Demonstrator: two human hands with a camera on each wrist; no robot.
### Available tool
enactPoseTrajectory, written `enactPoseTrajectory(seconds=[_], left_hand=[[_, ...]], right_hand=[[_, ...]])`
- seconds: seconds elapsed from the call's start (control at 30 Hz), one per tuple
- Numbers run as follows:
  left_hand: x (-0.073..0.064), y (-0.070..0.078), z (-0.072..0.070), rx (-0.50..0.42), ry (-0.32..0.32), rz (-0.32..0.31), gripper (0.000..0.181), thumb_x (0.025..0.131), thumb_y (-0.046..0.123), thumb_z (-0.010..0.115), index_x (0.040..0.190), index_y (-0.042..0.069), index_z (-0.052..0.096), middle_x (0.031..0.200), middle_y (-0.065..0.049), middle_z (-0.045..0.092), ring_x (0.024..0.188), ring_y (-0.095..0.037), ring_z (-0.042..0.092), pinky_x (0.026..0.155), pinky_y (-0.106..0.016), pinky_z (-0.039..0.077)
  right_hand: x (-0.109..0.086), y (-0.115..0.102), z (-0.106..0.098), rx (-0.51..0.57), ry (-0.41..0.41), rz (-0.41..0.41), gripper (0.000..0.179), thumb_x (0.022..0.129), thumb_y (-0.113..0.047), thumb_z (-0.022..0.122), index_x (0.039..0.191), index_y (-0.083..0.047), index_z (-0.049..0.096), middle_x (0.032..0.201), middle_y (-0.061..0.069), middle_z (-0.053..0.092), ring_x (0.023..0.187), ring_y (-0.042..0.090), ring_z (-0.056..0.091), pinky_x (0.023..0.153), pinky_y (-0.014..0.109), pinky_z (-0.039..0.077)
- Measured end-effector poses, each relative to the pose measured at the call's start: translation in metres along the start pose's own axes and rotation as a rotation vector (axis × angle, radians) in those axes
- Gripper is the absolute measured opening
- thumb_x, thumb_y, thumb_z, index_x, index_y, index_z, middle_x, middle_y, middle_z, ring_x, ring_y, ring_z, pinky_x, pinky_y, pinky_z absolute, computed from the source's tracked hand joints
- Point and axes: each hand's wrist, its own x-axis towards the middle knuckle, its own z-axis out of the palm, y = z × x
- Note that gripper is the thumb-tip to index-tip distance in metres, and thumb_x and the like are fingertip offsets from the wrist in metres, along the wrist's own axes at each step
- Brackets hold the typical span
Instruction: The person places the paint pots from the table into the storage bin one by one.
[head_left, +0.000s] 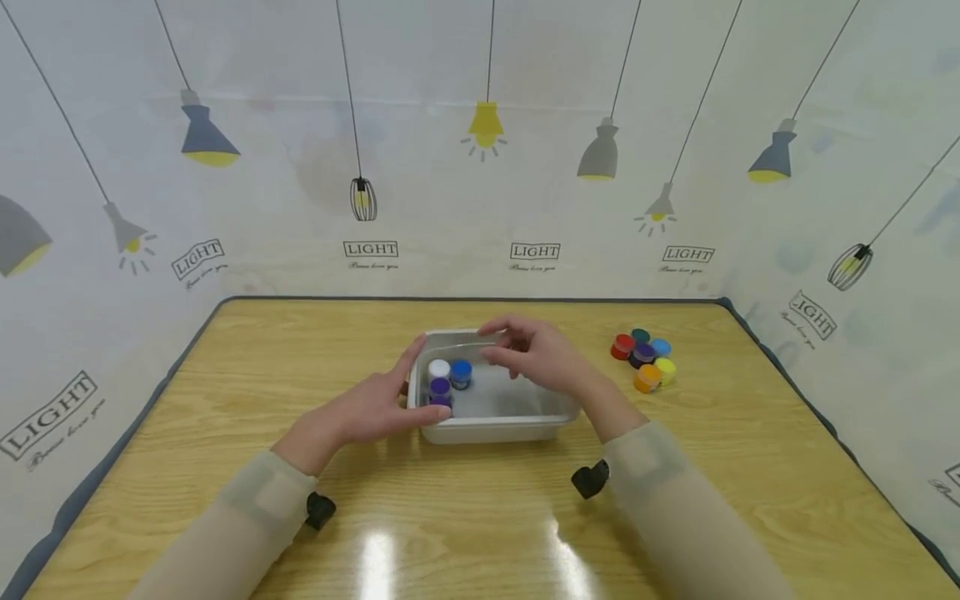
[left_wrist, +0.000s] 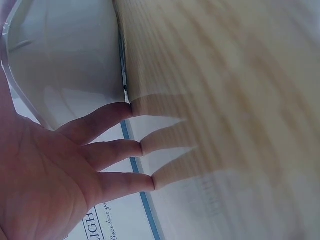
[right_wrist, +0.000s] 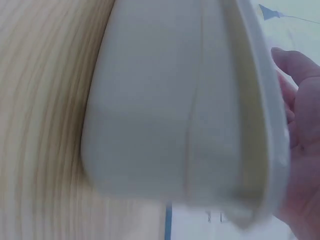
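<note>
A white plastic bin (head_left: 491,429) stands on the table. Inside it, at the left end, are small paint pots: one white (head_left: 438,369), one blue (head_left: 461,374), and two purple (head_left: 440,388). My left hand (head_left: 378,404) rests against the bin's left end, thumb over the front rim, fingers straight along the outside. In the left wrist view, three fingers (left_wrist: 115,149) are spread beside the bin's wall. My right hand (head_left: 543,357) hovers over the bin's back right part, fingers loosely bent, with nothing visible in them. The right wrist view shows mostly the bin's outer wall (right_wrist: 150,110).
To the right of the bin, a cluster of paint pots sits on the table: red (head_left: 622,347), dark green (head_left: 640,336), light blue (head_left: 661,347), dark purple (head_left: 642,355), yellow (head_left: 665,370) and orange (head_left: 648,379). A lamp-patterned backdrop (head_left: 442,200) surrounds the wooden table (head_left: 300,333).
</note>
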Motion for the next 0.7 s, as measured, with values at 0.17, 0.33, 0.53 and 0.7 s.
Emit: enactPoseTrajectory(seconds=[0.17,0.33,0.53,0.7], left_hand=[[0.000,0.000,-0.001,0.001,0.001,-0.005,0.125,0.091,0.084,0.066,0.176,0.038,-0.013,0.155,-0.023,0.063,0.138,-0.037,0.066,0.118,-0.060,0.049],[0.000,0.000,0.000,0.000,0.008,-0.005,0.125,0.091,0.083,0.068,0.176,0.039,-0.013,0.155,-0.024,0.063,0.138,-0.037,0.066,0.118,-0.059,0.049],[0.000,0.000,0.001,0.003,0.000,-0.011,0.126,0.091,0.084,0.067,0.176,0.038,-0.014,0.157,-0.023,0.061,0.139,-0.037,0.064,0.119,-0.059,0.048],[0.000,0.000,0.000,0.006,-0.001,-0.023,0.124,0.091,0.085,0.066,0.176,0.040,-0.013,0.160,-0.023,0.059,0.142,-0.039,0.063,0.121,-0.062,0.046]], right_hand=[[-0.019,0.010,-0.022,-0.009,0.026,-0.017,0.034,0.107,-0.025,0.074,0.138,-0.012,0.071,0.103,0.014,0.075,0.078,0.034,0.066,0.072,0.043,0.058],[-0.040,0.019,-0.042,-0.027,0.065,0.017,0.034,0.106,-0.027,0.076,0.136,-0.012,0.072,0.102,0.014,0.075,0.078,0.029,0.067,0.070,0.038,0.059],[-0.064,0.044,-0.068,-0.068,0.118,0.068,0.033,0.106,-0.028,0.076,0.134,-0.013,0.073,0.097,0.010,0.073,0.076,0.024,0.066,0.067,0.032,0.057],[-0.084,0.074,-0.095,-0.091,0.150,0.131,0.037,0.108,-0.033,0.073,0.138,-0.012,0.070,0.105,0.010,0.073,0.078,0.024,0.066,0.071,0.036,0.060]])
